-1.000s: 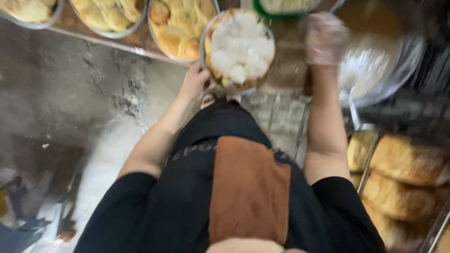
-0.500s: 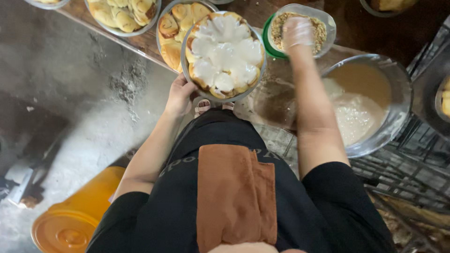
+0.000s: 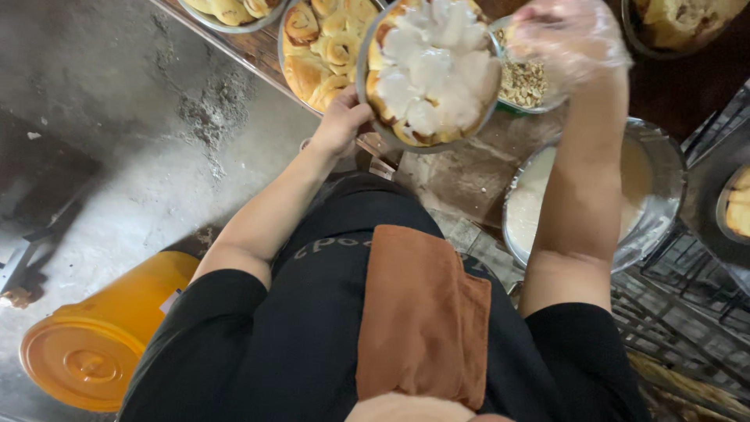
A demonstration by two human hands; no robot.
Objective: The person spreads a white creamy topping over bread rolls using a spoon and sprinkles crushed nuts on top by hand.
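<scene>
My left hand [image 3: 341, 119] grips the near rim of a round metal pan of rolls [image 3: 428, 72] covered in white icing and holds it tilted over the table edge. My right hand [image 3: 564, 37], in a thin clear plastic glove, hovers with fingers bunched above a small green-rimmed tub of chopped nuts [image 3: 525, 81], just right of the iced pan. I cannot tell whether it pinches any nuts.
A large metal bowl of white icing [image 3: 648, 164] sits below my right arm. Pans of plain baked rolls [image 3: 319, 48] line the wooden table. An orange lidded bucket [image 3: 101, 336] lies on the concrete floor. Wire racks [image 3: 687, 312] stand at the right.
The view has shifted closer; the iced pan stays in my left hand. My gloved right hand has risen from the nut tub and moved slightly right, above it.
</scene>
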